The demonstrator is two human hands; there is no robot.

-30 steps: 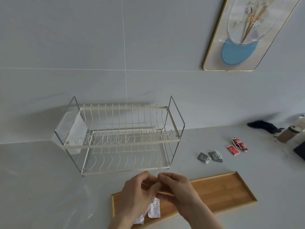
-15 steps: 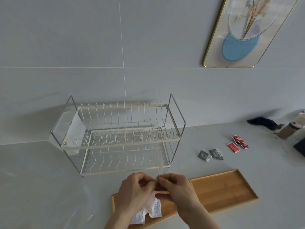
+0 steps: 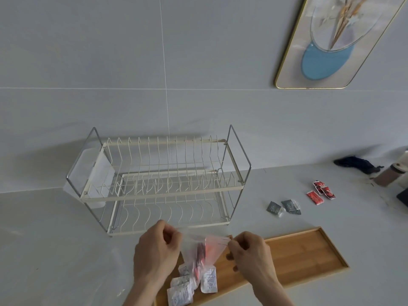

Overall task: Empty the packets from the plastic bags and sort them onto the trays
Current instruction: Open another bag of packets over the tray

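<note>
A thin, clear plastic bag [image 3: 202, 248] holding red packets now gapes open above the shallow rectangular bamboo tray [image 3: 302, 259]; half a second ago its mouth was pinched shut. The left hand [image 3: 157, 250] and right hand [image 3: 249, 250] each grip one lip, pulled apart, so tipping out looks next. White crinkled sachets [image 3: 189, 288] lie on the tray's left end. Behind stands a cream two-tier wire dish rack [image 3: 163, 180].

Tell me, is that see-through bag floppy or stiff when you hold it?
Probably floppy: the plastic bag sags into a crumpled funnel between the left hand and right hand. It looks thin and light, since pinched fingertips alone hold it up. The red packets inside would likely slide out if it tipped.
</note>
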